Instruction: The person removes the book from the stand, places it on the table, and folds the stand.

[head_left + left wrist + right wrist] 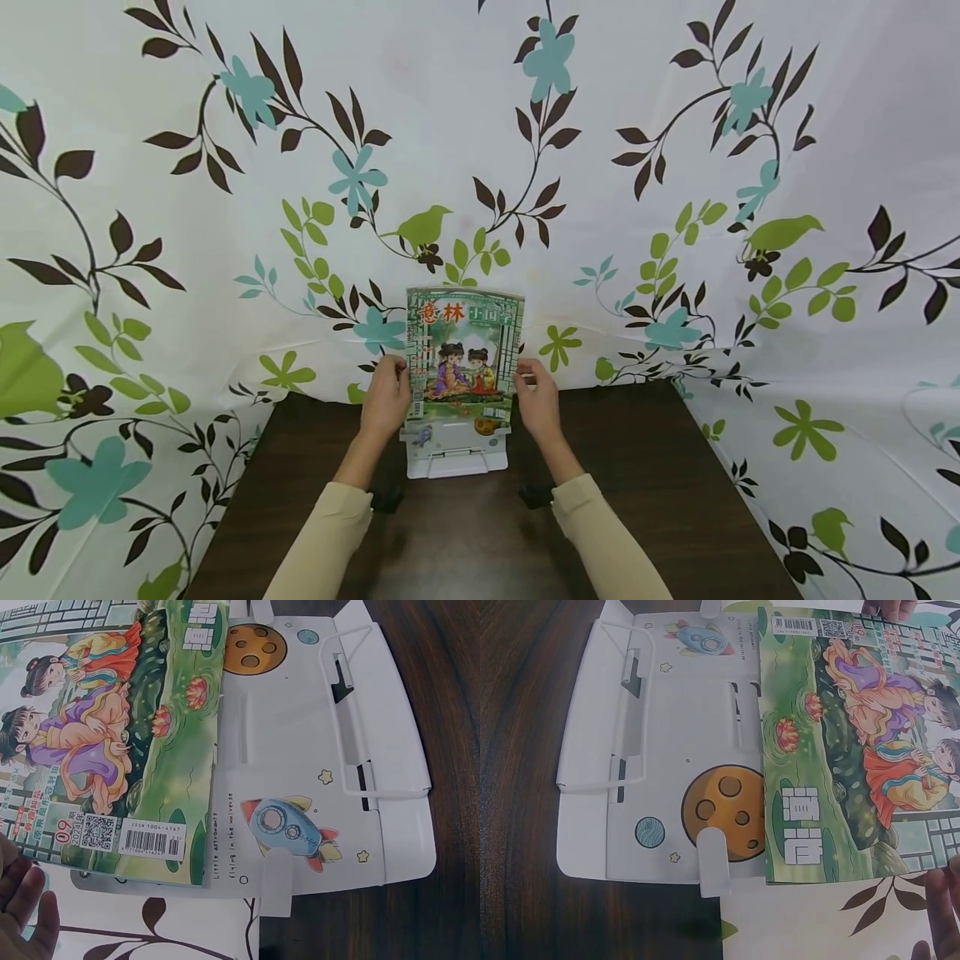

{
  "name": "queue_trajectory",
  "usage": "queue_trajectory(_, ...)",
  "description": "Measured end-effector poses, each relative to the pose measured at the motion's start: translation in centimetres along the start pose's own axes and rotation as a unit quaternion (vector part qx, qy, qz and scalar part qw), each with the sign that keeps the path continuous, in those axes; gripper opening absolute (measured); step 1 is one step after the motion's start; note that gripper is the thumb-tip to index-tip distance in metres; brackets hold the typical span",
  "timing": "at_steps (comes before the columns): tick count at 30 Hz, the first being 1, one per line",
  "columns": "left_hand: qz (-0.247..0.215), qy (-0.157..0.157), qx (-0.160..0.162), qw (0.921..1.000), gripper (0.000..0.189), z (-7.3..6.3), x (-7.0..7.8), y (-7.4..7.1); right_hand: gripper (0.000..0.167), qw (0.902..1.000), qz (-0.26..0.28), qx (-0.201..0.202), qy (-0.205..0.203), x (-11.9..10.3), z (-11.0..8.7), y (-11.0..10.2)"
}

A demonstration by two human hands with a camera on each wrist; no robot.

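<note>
Two edges taken: our left hand [386, 397] and right hand [538, 400] pinch the magazine [463, 358] by its sides, in front of the stand [438, 467] on the counter [645, 500]. We reckon it's light, floppy, maybe slick; mid-edge holds suit, pinched gently against creasing.

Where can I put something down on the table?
Bare table shows outside each sleeve, up to the patterned cloth, and between the sleeves, in front of the white stand. It's crowded behind that: stand, magazine, left hand and right hand.
</note>
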State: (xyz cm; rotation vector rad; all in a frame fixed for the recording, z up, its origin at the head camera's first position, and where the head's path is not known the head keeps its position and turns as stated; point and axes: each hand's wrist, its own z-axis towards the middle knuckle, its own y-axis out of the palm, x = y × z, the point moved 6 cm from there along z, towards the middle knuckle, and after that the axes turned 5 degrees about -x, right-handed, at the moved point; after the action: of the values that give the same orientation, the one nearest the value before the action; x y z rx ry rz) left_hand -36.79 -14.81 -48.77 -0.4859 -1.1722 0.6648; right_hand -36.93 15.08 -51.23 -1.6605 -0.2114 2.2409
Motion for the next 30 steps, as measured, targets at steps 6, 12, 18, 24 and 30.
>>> queue_trajectory(6, 0.010, 0.000, 0.002, 0.9999, 0.018, 0.2, 0.6, 0.2, 0.024, 1.0000, 0.002, 0.005, -0.002, -0.1, -0.1, -0.5)
queue_trajectory(12, 0.004, -0.005, -0.006, 1.0000, 0.019, 0.4, 1.0, 0.1, 0.024, 0.9998, 0.004, 0.017, -0.007, -0.3, -0.2, -0.8)
queue_trajectory(18, -0.023, 0.022, 0.001, 0.9995, 0.018, 0.5, 2.2, 0.3, 0.027, 0.9991, 0.020, 0.032, -0.019, -0.6, -0.2, -1.4)
queue_trajectory(24, -0.028, 0.042, 0.012, 0.9987, 0.018, 0.4, 3.1, 0.3, 0.024, 0.9987, 0.023, 0.038, -0.024, -0.7, -0.4, -2.0)
queue_trajectory(30, -0.033, 0.045, 0.010, 0.9984, 0.020, 0.8, 4.0, 0.3, 0.023, 0.9978, 0.032, 0.049, -0.034, -0.8, -0.5, -2.7)
